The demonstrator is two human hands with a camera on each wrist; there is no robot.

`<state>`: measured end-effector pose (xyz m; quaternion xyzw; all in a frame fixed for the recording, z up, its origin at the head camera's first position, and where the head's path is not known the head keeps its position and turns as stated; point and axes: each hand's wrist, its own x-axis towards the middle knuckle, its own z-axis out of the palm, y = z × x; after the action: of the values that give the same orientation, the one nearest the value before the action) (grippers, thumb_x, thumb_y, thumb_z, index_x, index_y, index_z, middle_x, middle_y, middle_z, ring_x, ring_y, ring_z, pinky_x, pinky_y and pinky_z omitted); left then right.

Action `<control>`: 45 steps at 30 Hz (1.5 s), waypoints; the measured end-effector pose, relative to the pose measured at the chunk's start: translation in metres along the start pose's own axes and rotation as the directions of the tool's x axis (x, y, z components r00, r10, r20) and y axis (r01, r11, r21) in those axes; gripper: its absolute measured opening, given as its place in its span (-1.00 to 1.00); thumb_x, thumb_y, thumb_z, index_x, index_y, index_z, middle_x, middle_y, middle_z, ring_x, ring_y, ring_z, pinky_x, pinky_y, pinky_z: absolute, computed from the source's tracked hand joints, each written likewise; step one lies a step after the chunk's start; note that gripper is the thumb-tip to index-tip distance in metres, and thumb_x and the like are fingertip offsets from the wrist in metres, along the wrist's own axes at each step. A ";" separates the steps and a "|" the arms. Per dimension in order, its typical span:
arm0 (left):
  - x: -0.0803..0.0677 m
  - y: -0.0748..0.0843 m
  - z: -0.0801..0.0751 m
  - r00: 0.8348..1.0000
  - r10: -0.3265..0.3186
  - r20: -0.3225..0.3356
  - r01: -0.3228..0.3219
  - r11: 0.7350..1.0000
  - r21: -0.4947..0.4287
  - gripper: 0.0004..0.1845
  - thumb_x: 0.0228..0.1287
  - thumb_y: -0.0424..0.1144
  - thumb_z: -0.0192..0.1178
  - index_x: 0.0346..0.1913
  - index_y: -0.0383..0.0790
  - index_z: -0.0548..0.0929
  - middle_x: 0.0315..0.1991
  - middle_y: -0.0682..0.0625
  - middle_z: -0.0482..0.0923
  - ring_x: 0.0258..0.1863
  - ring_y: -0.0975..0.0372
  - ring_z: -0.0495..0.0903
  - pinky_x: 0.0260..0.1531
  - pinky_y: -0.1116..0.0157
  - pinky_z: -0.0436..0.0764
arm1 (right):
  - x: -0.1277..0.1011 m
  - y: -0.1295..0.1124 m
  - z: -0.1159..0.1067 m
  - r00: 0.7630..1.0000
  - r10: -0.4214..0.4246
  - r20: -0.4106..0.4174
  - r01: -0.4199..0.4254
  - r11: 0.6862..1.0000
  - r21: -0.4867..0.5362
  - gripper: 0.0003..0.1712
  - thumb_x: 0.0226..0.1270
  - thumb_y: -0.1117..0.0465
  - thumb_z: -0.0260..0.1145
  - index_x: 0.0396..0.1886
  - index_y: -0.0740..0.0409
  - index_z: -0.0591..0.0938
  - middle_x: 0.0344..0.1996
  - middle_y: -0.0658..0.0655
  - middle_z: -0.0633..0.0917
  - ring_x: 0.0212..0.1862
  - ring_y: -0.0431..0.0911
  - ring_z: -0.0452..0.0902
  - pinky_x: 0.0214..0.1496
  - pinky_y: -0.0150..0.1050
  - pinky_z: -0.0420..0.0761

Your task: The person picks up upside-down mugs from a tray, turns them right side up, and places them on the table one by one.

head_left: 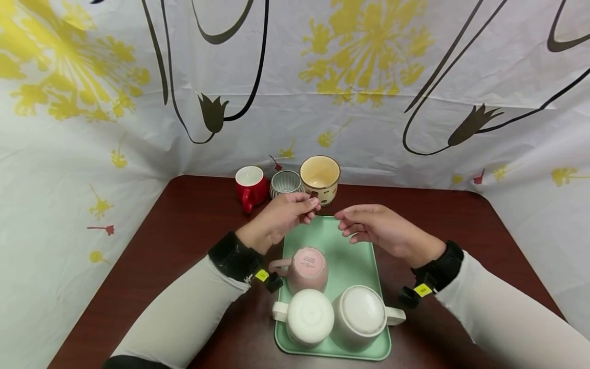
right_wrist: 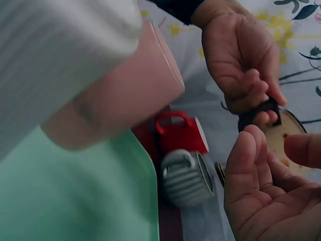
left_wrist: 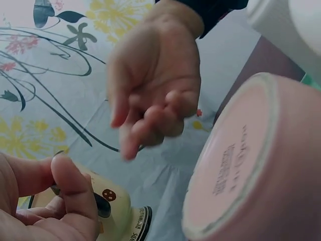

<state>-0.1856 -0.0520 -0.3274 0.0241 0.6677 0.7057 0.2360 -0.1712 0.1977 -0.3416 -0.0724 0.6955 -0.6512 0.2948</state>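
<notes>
My left hand (head_left: 288, 212) pinches the dark brown handle (right_wrist: 268, 111) of a cream mug (head_left: 320, 177) between thumb and fingers. That mug is upright near the table's far edge, just behind the green tray (head_left: 348, 256). To its right, my right hand (head_left: 378, 228) hovers above the tray's far end, fingers loosely bent and nothing in them. Upside down on the tray are a pink mug (head_left: 308, 271), its handle to the left, and two white mugs, one on the left (head_left: 310, 316) and a larger one on the right (head_left: 359, 315).
At the back left of the dark wooden table (head_left: 184, 246) stand a red mug (head_left: 251, 188) and a grey ribbed cup (head_left: 286, 183), both upright. A patterned white cloth (head_left: 276, 102) hangs right behind the table's far edge.
</notes>
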 end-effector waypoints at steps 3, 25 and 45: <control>0.007 0.004 -0.003 1.000 -0.028 0.003 0.028 1.000 -0.002 -0.78 0.57 -0.32 0.12 0.05 -0.45 0.60 -0.34 0.06 0.59 -0.39 0.30 0.47 -0.30 0.49 0.52 | -0.011 0.008 -0.014 0.998 -0.019 -0.058 0.016 0.998 -0.066 -0.58 0.64 0.04 0.18 0.23 0.24 0.59 -0.17 0.00 0.72 -0.11 -0.20 0.68 -0.01 -0.28 0.71; 0.064 -0.006 -0.010 0.983 -0.170 -0.063 0.167 0.985 -0.043 -0.62 0.53 -0.36 0.16 0.26 -0.54 0.54 -0.29 -0.05 0.61 -0.42 0.30 0.53 -0.38 0.55 0.61 | -0.059 0.097 -0.043 0.871 -0.391 -0.296 -0.137 0.386 -0.912 -0.48 0.56 0.05 0.25 0.33 0.28 0.56 0.14 0.32 0.64 -0.01 0.16 0.70 -0.07 0.17 0.67; 0.092 -0.023 -0.009 0.966 -0.244 -0.082 0.245 0.970 -0.001 -0.75 0.56 -0.35 0.13 0.10 -0.50 0.59 -0.46 0.01 0.59 -0.50 0.35 0.52 -0.48 0.56 0.52 | -0.057 0.110 -0.044 0.882 -0.375 -0.284 -0.150 0.347 -0.926 -0.46 0.52 0.03 0.31 0.33 0.24 0.57 0.18 0.31 0.63 0.12 0.21 0.67 -0.07 0.16 0.69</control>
<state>-0.2632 -0.0271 -0.3762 -0.0863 0.6778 0.6685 0.2936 -0.1152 0.2788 -0.4292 -0.1230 0.9799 -0.1561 -0.0166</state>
